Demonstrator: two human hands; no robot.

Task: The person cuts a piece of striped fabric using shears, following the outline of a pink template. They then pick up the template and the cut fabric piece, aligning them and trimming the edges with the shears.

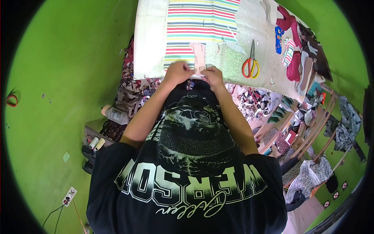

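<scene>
A pink pattern piece (199, 54) with small dark writing lies over the multicoloured striped fabric (183, 36) at the near edge of the table. My right hand (213, 76) pinches the lower end of the pattern piece, right at the table edge. On the other side, my left hand (179, 73) is closed, its fingertips drawn together beside the piece's lower left edge. What those fingers hold, if anything, is too small to make out. Scissors (251, 64) with an orange and a yellow handle rest on the table to the right, apart from both hands.
Cut fabric pieces (289, 52), striped, blue and maroon, lie along the right side of the pale table (150, 43). Scraps (253, 102) are heaped below its near edge. To the right stands a wooden rack (311, 132) with cloth on it. A green wall (70, 46) is at left.
</scene>
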